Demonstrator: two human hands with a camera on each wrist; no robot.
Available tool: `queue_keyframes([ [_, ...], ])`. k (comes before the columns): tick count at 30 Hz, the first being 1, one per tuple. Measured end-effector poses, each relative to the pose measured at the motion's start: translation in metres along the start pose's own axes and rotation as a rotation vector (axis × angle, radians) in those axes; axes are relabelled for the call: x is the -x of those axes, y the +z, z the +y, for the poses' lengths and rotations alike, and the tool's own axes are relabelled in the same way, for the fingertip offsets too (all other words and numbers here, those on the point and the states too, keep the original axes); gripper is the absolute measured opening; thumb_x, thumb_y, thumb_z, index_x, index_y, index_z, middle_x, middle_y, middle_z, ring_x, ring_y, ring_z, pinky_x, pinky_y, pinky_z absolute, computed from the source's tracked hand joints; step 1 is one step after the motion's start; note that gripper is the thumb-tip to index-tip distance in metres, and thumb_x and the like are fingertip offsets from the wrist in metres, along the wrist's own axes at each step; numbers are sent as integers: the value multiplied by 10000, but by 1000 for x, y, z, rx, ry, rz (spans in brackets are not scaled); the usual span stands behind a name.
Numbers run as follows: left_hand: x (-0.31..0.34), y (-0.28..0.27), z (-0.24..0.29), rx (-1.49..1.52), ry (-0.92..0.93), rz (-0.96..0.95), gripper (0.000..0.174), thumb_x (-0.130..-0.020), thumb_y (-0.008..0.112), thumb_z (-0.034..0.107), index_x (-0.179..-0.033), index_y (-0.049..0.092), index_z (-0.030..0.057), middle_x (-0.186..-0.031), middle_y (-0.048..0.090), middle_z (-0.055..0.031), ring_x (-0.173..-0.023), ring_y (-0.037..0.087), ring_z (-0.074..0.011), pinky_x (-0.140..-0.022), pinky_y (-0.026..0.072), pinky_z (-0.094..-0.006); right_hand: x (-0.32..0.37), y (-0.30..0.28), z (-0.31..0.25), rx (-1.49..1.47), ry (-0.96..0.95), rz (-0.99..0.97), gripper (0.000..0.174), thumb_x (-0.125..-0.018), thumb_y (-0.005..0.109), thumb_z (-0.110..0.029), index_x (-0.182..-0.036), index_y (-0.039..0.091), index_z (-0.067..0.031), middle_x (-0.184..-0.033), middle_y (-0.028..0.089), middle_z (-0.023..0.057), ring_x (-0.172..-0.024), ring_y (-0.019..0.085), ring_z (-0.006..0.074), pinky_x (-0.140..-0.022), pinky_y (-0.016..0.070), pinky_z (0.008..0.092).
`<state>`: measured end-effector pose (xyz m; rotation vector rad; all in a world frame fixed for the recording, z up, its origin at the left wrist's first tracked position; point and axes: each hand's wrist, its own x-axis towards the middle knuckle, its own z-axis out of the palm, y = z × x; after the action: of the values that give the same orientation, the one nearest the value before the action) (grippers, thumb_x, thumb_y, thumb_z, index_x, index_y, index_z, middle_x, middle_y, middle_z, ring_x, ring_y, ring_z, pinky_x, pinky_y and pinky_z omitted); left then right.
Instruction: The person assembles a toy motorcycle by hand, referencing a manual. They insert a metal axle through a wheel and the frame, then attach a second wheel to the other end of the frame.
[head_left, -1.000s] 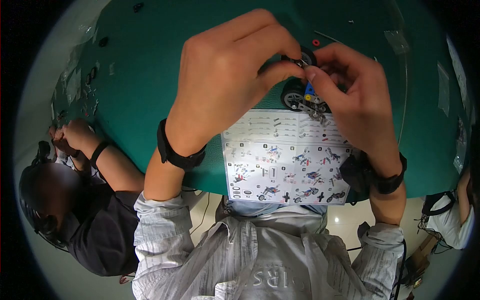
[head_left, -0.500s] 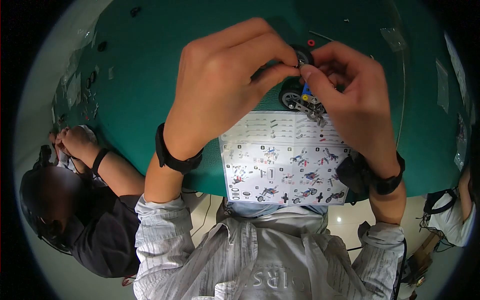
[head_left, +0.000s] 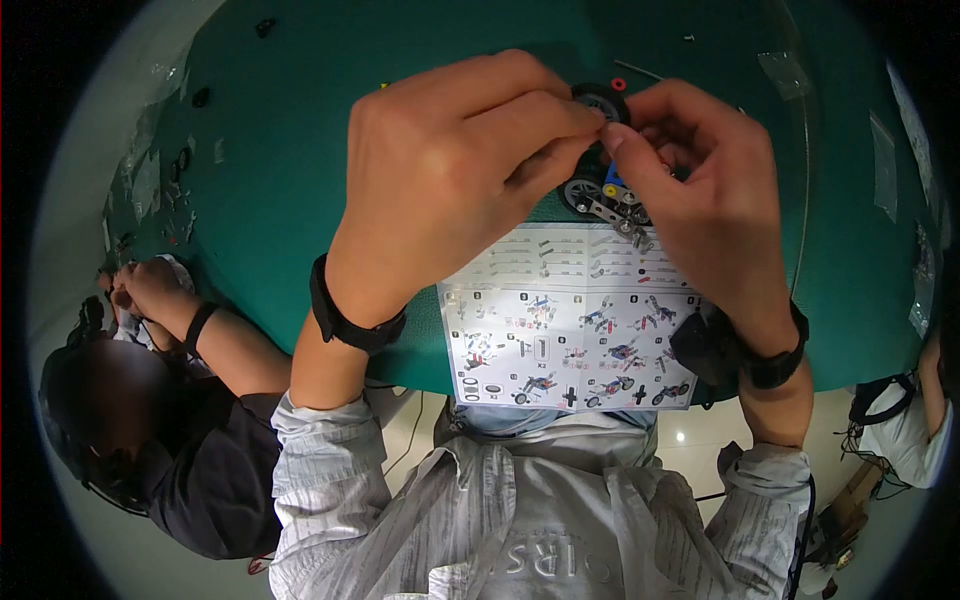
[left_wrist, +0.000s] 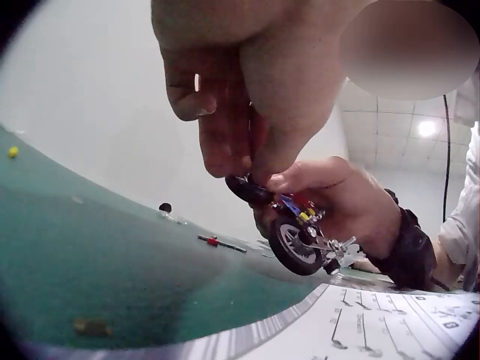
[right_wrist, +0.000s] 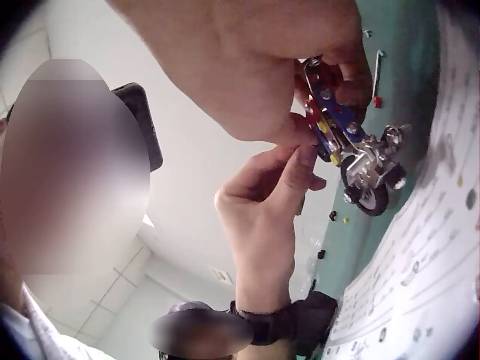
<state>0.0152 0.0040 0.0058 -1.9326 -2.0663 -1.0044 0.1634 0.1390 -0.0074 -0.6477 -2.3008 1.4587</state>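
Note:
A small model motorcycle (head_left: 605, 208), built of metal strips with blue and yellow pieces, is held over the table. My right hand (head_left: 705, 190) grips its body, thumb and fingers round the blue part (right_wrist: 341, 120). One black-tyred wheel (left_wrist: 295, 246) with grey spokes hangs near the instruction sheet (head_left: 570, 330). Beside the other wheel (head_left: 600, 90), my left hand (head_left: 450, 170) pinches with thumb and index fingertips close to the hub. What lies between those fingertips is hidden, and I cannot tell its kind. In the right wrist view, the left thumb (right_wrist: 298, 174) meets the model's underside.
On the green table (head_left: 270, 180) lie a red ring (head_left: 618, 85), a thin metal rod (head_left: 638, 70) and a yellow piece (left_wrist: 13, 152). Plastic bags (head_left: 785, 75) lie toward the right. At the left sits another person (head_left: 215, 440), hands near scattered small parts.
My left hand has lowered a little toward me and its fingers have turned, showing more of the upper wheel. The right hand keeps its grip on the model motorcycle, nearly still.

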Motion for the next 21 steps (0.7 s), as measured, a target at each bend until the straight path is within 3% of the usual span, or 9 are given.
queue_keyframes([
  [7, -3, -2, 0, 22, -50, 12, 199, -690, 880, -5, -842, 762, 44, -828, 724, -56, -733, 703, -190, -633, 545, -278, 1, 0, -1, 75, -83, 56, 116, -911, 743, -59, -976, 705, 30, -782, 669, -8, -672, 502, 26, -591, 401, 193],
  [10, -1, -2, -2, -17, 6, 23, 192, -692, 881, 5, -832, 756, 42, -815, 717, -59, -729, 700, -192, -630, 542, -283, 1, -2, -2, 139, -134, 50, 124, -909, 750, -66, -978, 707, 28, -778, 672, -2, -676, 512, 31, -589, 405, 198],
  [21, -1, -4, 1, -5, -50, -3, 189, -699, 875, 1, -839, 752, 35, -828, 719, -66, -732, 705, -194, -623, 542, -284, -1, 1, 1, 136, -159, 72, 118, -904, 750, -60, -976, 707, 22, -787, 688, 6, -675, 537, 39, -596, 426, 202],
])
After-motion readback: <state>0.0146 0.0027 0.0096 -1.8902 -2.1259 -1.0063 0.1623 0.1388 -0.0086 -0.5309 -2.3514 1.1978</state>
